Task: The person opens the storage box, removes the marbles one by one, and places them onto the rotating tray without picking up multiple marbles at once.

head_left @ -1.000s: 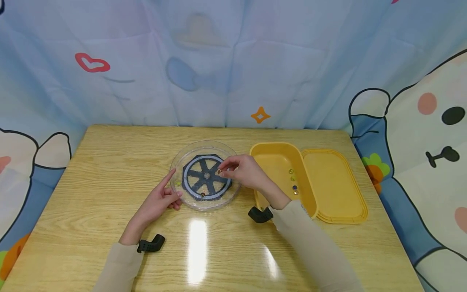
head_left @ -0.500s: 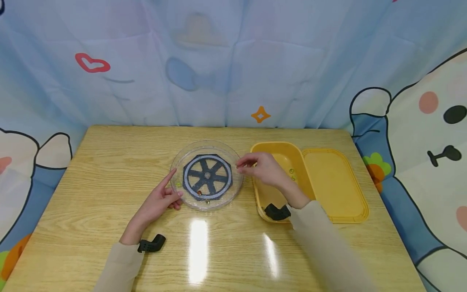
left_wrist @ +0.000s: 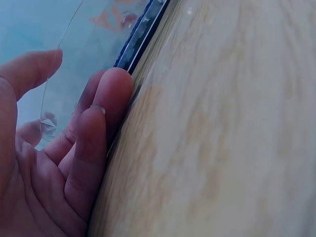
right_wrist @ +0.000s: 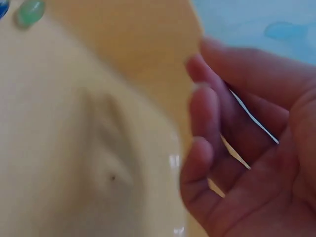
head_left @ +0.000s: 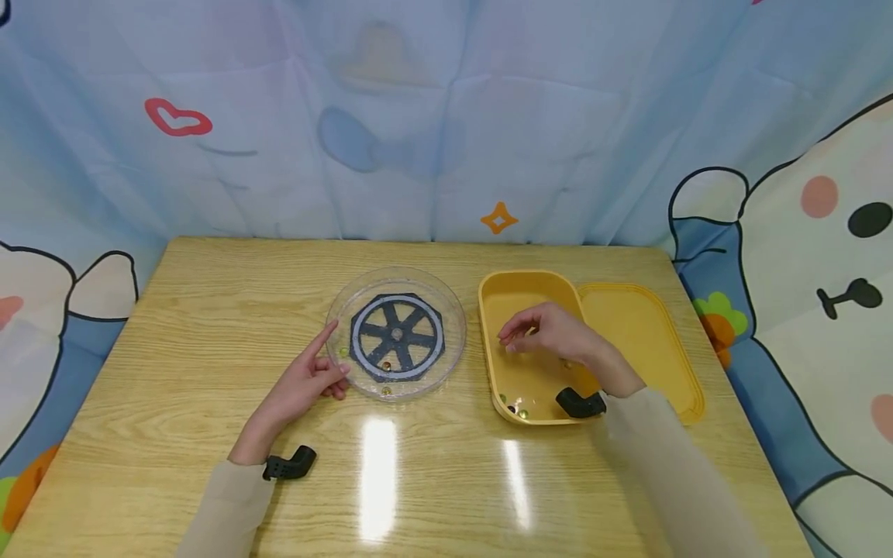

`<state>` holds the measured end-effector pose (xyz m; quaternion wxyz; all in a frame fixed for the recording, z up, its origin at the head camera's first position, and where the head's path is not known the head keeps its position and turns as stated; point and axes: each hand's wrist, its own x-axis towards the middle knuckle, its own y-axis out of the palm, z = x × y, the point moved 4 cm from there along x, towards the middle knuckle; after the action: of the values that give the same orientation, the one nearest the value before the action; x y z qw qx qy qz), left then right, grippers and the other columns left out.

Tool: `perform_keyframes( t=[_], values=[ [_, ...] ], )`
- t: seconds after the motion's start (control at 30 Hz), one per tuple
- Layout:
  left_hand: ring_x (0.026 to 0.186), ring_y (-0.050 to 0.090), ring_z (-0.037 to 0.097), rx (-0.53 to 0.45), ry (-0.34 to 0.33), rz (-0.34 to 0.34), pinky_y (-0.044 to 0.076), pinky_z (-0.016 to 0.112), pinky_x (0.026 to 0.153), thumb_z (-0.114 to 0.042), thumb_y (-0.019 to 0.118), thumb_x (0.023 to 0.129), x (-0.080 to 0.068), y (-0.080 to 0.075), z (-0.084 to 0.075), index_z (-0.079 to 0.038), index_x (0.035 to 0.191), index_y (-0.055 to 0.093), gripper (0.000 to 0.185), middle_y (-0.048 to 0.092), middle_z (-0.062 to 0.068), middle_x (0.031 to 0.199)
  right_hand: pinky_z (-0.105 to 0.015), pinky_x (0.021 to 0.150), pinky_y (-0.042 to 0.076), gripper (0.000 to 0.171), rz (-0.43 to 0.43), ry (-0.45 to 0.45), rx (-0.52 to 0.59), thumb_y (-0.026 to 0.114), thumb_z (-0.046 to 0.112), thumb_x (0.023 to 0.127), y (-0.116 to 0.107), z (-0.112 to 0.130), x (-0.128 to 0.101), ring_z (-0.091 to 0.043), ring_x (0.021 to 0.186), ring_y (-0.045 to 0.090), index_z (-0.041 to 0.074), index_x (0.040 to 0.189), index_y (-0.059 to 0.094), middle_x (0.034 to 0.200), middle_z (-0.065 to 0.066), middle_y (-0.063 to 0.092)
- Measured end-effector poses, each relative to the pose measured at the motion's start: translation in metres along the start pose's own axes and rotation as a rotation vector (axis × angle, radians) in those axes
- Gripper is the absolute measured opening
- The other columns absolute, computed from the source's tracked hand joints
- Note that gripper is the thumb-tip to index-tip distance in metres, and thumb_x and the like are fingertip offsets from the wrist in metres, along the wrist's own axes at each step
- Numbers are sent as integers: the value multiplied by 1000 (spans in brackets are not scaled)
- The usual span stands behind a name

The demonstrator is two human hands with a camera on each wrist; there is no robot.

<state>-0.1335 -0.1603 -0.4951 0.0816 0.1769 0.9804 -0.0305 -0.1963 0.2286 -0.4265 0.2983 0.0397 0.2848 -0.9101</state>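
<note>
The person's left hand (head_left: 301,390) lies at the near-left edge of a round clear dish (head_left: 453,333), index finger extended and thumb apart from it, both at the rim; no closed grip is evident. The dish is circular, with no long axis, and shows a dark six-spoked wheel (head_left: 377,332); whether this sits inside or beneath is not determinable. A yellow-green marble (head_left: 343,352) lies at the dish's left side and two amber marbles, (head_left: 387,366) and (head_left: 386,390), at its near side.

Just right of the dish stands an uncovered yellow box (head_left: 504,372), long axis running roughly away from the person. Green marbles, (head_left: 503,397) and (head_left: 523,414), and a dark marble (head_left: 512,409) rest in its near-left corner. The right hand (head_left: 551,335) is over the box and is the nearer to them; they lie nearer the person than its fingertips. Its fingers are loosely bent, with nothing visible held. Another amber marble (head_left: 566,363) shows beneath this hand.

Right of the box, the yellow lid (head_left: 649,349) lies flat beside it.

The table (head_left: 230,310) is wood-grained, with glare at the front. A blue printed curtain (head_left: 432,116) hangs behind.
</note>
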Motion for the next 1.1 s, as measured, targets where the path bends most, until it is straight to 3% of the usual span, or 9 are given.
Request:
perform_keyframes(
  t=[0.13,0.23,0.4,0.63,0.8,1.1],
  values=[
    [74,68,24,-9,-6,4,59,35,70,-9,62,100,0,1,0,-25,162,10,82,65,21,87,-27,75,54,16,187,8,-60,80,9,85,9,-6,1,-21,83,65,4,100,77,94,-6,74],
    [73,68,24,-8,-7,7,59,35,70,-10,62,100,0,1,0,-26,162,10,82,65,20,86,-27,72,55,15,320,-4,-45,81,7,83,19,-9,1,-19,79,66,4,97,76,90,-6,74],
    [73,68,25,5,0,8,59,34,69,-12,62,100,0,1,1,-25,162,11,81,65,22,86,-24,65,53,10,441,11,-37,81,3,80,33,-12,2,-13,70,63,2,90,77,81,-5,73],
    [73,68,25,16,0,1,59,33,68,-12,62,101,0,0,4,-25,162,11,81,65,23,86,-21,57,44,10,460,47,-182,85,2,74,43,-7,4,-6,61,54,7,79,77,71,4,68],
    [73,69,26,7,0,3,59,33,68,-12,62,101,-1,0,4,-25,162,11,81,65,22,86,-21,56,45,14,443,55,-312,87,3,70,47,-4,5,-5,60,54,11,74,76,64,8,64],
    [73,69,25,-2,-1,3,59,33,67,-12,61,101,0,0,1,-24,162,11,80,66,22,86,-21,57,46,15,433,50,-357,89,6,70,48,-4,6,-4,59,54,12,70,75,62,8,63]
  ],
)
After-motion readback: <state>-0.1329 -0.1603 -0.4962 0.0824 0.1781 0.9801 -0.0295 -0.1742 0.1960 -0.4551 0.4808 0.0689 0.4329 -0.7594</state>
